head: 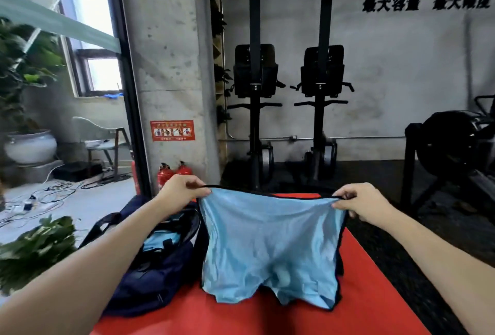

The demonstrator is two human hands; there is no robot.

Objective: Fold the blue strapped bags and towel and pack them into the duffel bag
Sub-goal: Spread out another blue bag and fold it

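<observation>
Below and to the left of the left hand point(180, 189), the navy duffel bag point(150, 262) sits slumped on the edge of the red mat point(369, 294) with its mouth gaping upward. Something light blue point(160, 239) already lies inside it, though I cannot tell whether that is another bag or the towel. Left open like this and close by, it looks ready to take the next piece without anyone fussing with a zip.

The left hand pinches the top left corner of a light blue strapped bag point(270, 243), fingers curled over the black trim. The cloth hangs down from that pinch in a wide sheet, its lower edge brushing the mat. I take it that holding it up by both corners lets its own weight pull it flat and shows where the edges run, so a fold can be squared off.

The black edging or strap point(241, 191) runs between the two hands along the top, drawn fairly taut.

The right hand point(359, 202) grips the opposite top corner the same way, fingers closed on the trim, at about the same height as the left. Held level, the corners could be brought together cleanly, which seems the likely next step. The bag has not yet been folded.
</observation>
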